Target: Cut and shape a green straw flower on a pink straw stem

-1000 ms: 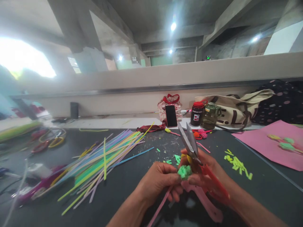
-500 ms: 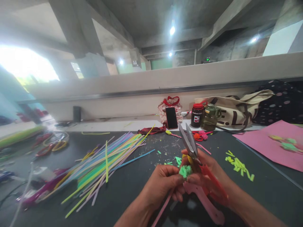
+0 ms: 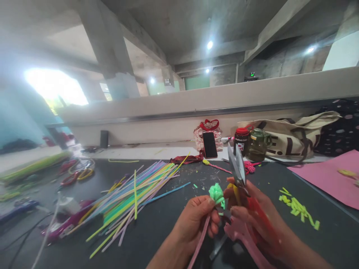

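Note:
My left hand (image 3: 199, 215) pinches a green fluffy piece (image 3: 216, 192) and a pink strip (image 3: 201, 241) that hangs down toward the bottom edge. To its right, my right hand (image 3: 252, 209) is wrapped round red-handled scissors (image 3: 238, 166), whose blades point up and stand slightly apart. A pink-handled tool (image 3: 242, 237) lies below the right palm, partly hidden by the fingers. A small gap separates the right fingertips from the green piece. Small green scraps sit near the left fingertips.
A bundle of coloured pipe cleaners (image 3: 140, 198) lies left of centre. Yellow-green cut pieces (image 3: 298, 209) lie at right, beside pink paper (image 3: 331, 177). A phone (image 3: 210, 145), a red-lidded bottle (image 3: 241, 140), a green bottle (image 3: 257, 145) and a cloth bag (image 3: 297, 138) stand behind.
My right hand has moved away from the green piece, which now shows more fully above my left fingers. The whole view has shifted, so the surroundings appear farther right and slightly lower.

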{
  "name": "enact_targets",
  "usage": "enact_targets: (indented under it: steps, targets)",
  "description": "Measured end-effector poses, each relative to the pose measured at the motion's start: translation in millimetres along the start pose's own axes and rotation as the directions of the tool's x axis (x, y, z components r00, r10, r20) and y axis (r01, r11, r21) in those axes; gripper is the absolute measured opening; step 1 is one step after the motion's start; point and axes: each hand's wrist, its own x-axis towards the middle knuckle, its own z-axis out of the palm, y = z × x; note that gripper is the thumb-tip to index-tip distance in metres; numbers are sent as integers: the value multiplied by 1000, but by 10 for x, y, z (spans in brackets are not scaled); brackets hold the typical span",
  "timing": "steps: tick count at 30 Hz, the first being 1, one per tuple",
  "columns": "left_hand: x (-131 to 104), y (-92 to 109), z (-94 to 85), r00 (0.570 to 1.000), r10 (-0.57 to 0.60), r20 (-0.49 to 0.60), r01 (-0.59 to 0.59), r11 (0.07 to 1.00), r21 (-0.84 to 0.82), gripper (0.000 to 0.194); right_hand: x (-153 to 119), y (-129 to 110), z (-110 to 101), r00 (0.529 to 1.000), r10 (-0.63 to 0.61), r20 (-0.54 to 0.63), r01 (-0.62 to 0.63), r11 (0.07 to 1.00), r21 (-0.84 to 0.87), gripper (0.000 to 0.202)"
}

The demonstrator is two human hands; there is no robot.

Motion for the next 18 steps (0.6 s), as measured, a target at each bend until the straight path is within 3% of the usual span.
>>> enact_targets:
  steps: [4,11,18]
  targets:
    - [-4,-55,25,999,-41,26,41,999,21,31,7,102,18,999,0,39,0,1000,10,53]
    - [-9,-62,61,989,-124,84,119,991,67,29,35,221,-27,999,-40,34,45,987,-153,49]
    - [23,-80,32,985,-158,73,155,987,48,28,48,268,-14,999,-7,50,14,991,-133,47]
